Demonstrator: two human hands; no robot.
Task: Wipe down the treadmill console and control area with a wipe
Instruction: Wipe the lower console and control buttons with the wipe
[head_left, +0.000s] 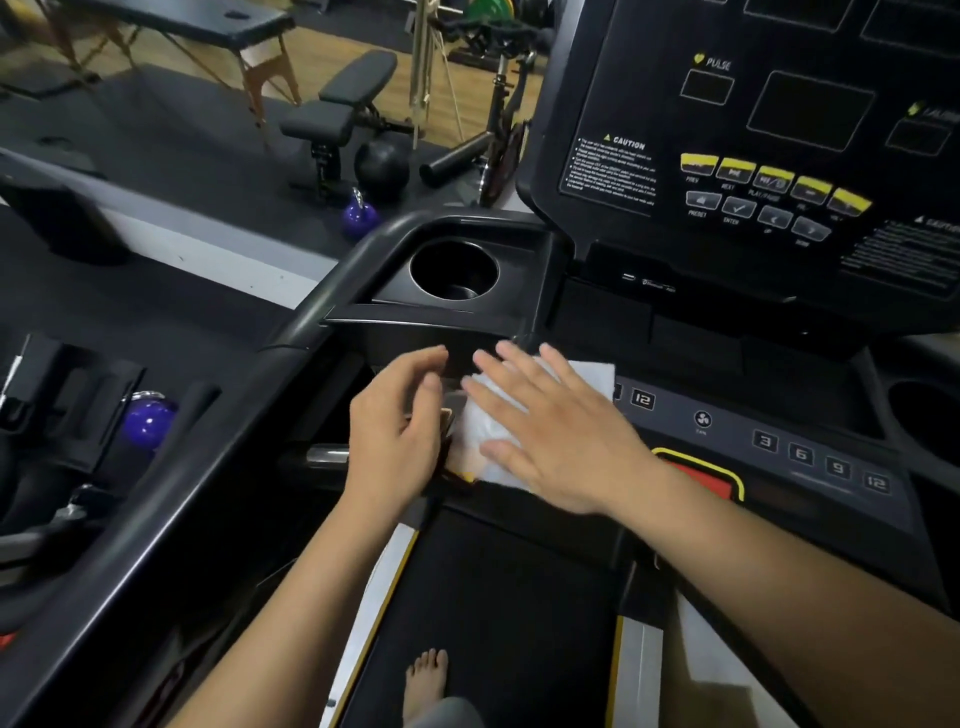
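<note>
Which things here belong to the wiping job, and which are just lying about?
In the job: white wipe, right hand pressing it flat, left hand beside it, button panel, console screen.

Lying about: purple kettlebell, black ball, weight bench, folding table.

Near mid-frame, the left hand (397, 431) hung palm-down with fingers loosely curved, while just right of it the right hand (556, 431) lay flat, fingers straight and spread.
</note>
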